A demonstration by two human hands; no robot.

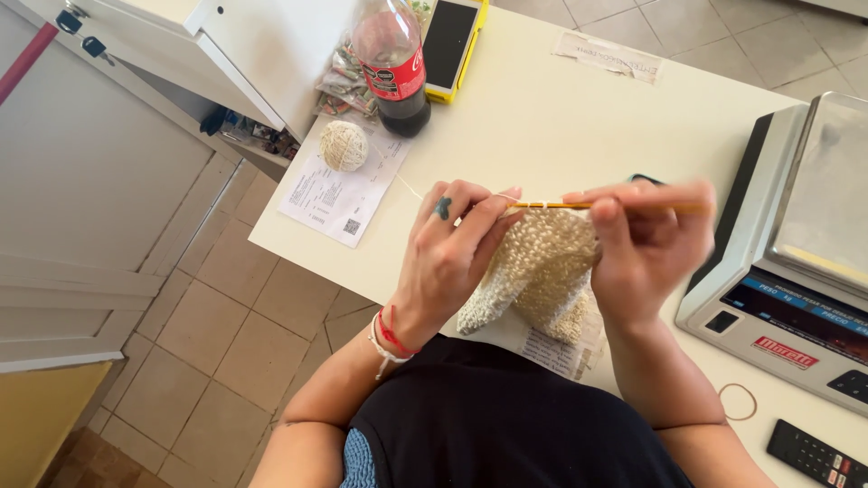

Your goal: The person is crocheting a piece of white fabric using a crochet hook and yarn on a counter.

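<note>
Already a good stretch of the cream crocheted piece hangs finished between the two hands, thick and bumpy, draping down over a printed sheet toward the near edge of the white table. The left hand is pinched shut on the fabric's top edge, yarn running over its fingers. The right hand is closed around an orange crochet hook that lies level along the top row. Much yarn is left, I judge: the ball of yarn sits far left on a paper slip, still round and full, its strand trailing to the work. Room is modest: a scale crowds the right, a cola bottle and phone stand at the far side, and the table's left edge drops close by the left wrist.
</note>
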